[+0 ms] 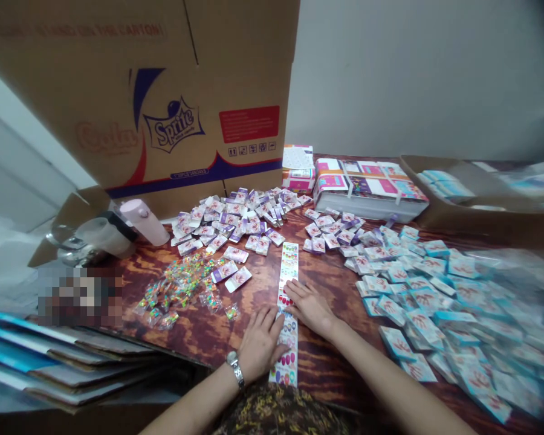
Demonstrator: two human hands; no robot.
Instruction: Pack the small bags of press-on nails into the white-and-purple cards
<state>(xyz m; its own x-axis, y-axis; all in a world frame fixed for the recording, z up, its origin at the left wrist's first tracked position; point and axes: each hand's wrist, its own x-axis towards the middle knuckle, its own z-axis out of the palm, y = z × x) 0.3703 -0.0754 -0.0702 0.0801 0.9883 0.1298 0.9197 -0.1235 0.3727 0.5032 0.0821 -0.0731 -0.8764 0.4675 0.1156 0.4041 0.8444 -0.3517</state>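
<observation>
A long strip of colourful nail-shaped stickers (289, 257) lies on the table, running away from my body. My left hand (260, 338), with a watch at the wrist, rests on the strip's left edge with its fingers stretched out. Farther up the strip, my right hand (310, 308) lies flat across it, fingers extended. Both hands touch the strip without gripping it. To the left of them are small clear packets of bright candy (185, 281). Just beyond the packets, a few small white-and-purple boxes (238, 279) lie apart from a larger pile.
A pile of small purple boxes (226, 217) fronts a large cardboard carton (199, 72). Many blue boxes (424, 326) cover the right side. Behind are a strapped bundle of printed cards (372, 184) and an open carton (439, 211). A pink bottle (145, 223) stands at left.
</observation>
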